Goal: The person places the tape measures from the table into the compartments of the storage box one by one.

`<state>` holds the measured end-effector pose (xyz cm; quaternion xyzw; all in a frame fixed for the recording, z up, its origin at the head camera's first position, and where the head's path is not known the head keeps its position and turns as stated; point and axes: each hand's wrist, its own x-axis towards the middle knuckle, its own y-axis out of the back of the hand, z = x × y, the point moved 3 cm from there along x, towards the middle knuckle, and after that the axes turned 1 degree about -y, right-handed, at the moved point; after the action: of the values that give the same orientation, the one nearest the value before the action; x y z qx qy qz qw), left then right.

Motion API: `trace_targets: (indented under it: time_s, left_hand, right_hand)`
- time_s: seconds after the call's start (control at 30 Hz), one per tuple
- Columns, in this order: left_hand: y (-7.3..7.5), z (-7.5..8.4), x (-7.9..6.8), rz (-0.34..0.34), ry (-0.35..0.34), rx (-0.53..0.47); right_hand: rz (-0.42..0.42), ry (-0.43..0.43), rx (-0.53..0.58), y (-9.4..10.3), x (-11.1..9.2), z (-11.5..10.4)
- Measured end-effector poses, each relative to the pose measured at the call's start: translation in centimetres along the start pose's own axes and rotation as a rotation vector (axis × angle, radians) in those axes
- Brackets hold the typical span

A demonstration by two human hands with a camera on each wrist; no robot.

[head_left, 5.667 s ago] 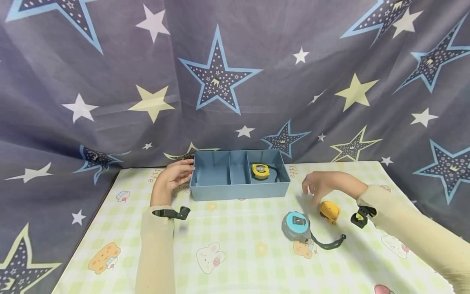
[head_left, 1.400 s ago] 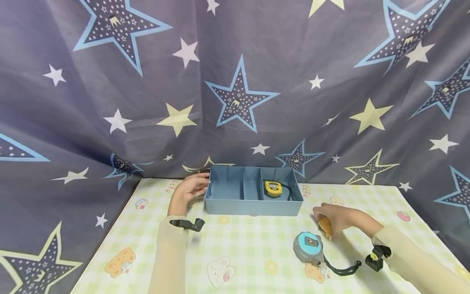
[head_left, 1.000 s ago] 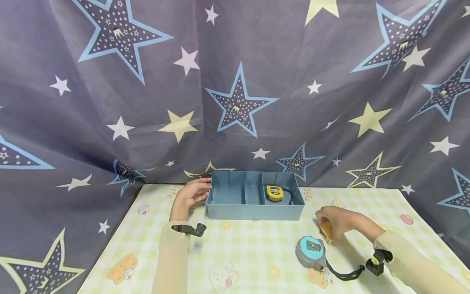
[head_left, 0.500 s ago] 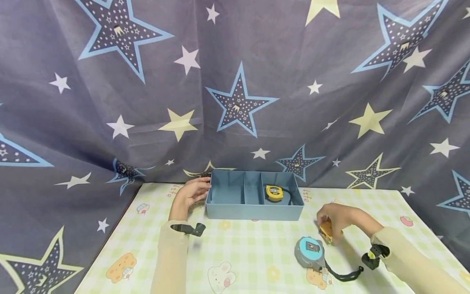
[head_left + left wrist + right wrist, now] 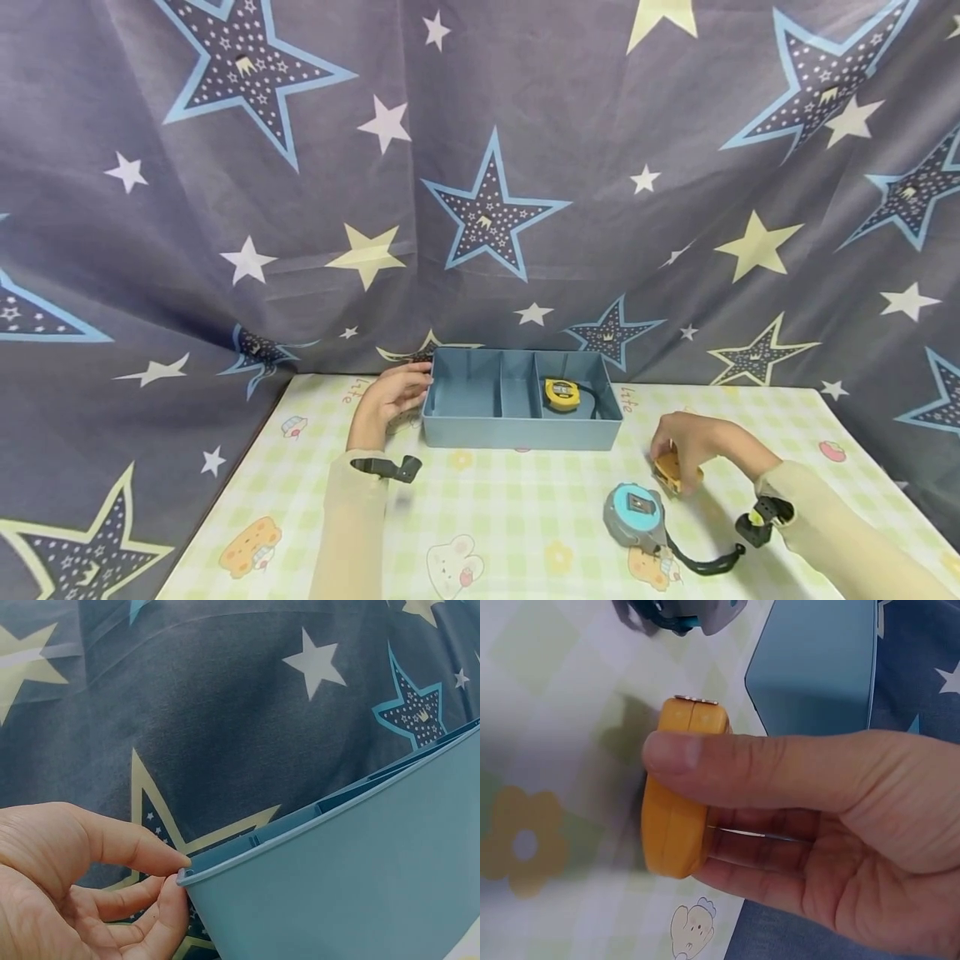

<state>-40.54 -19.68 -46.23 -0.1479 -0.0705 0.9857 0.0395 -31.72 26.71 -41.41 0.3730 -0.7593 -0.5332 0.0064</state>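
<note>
My left hand (image 5: 390, 396) is at the left end of a blue-grey divided storage box (image 5: 521, 432), pinching its rim corner between fingertips in the left wrist view. On the right side of the table, my right hand (image 5: 693, 446) grips a small orange tape measure (image 5: 676, 825), thumb across its seamed narrow side and fingers behind. Whether it touches the table is unclear. A larger grey and turquoise tape measure (image 5: 634, 510) with a black wrist strap lies just nearer. Inside the box's right compartment rests a yellow tape measure (image 5: 562, 395) with a dark strap.
A checkered, cartoon-printed cloth (image 5: 390, 525) covers the table. The box stands near the back edge, before a dark star-patterned curtain (image 5: 465, 317). Its left and middle compartments show bare floors.
My right hand has come down onto the orange tape measure, gripped it and turned it slightly. The left hand stays at the box. The head view has shifted.
</note>
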Motion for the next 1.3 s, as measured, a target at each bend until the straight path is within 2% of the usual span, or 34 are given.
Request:
trace_targets:
  time_s: [0.27,0.57,0.77,1.0,1.3]
  left_hand:
    - [-0.3,-0.2,-0.1,-0.001,0.012,0.014]
    - [-0.2,0.9,0.1,0.004,0.008,0.031]
    - [-0.1,1.3,-0.2,-0.01,-0.006,0.02]
    - [-0.1,0.3,-0.1,-0.008,0.014,0.013]
    - [0.1,0.1,-0.2,-0.004,0.002,0.001]
  right_hand:
    - [-0.018,0.067,0.006,-0.3,-0.1,-0.1]
    - [0.002,0.092,-0.032,0.4,0.1,-0.3]
    - [-0.004,0.063,-0.022,0.6,-0.1,-0.5]
    - [-0.024,0.071,-0.016,0.2,0.0,-0.3]
    - [-0.049,0.049,-0.01,0.4,0.3,-0.6]
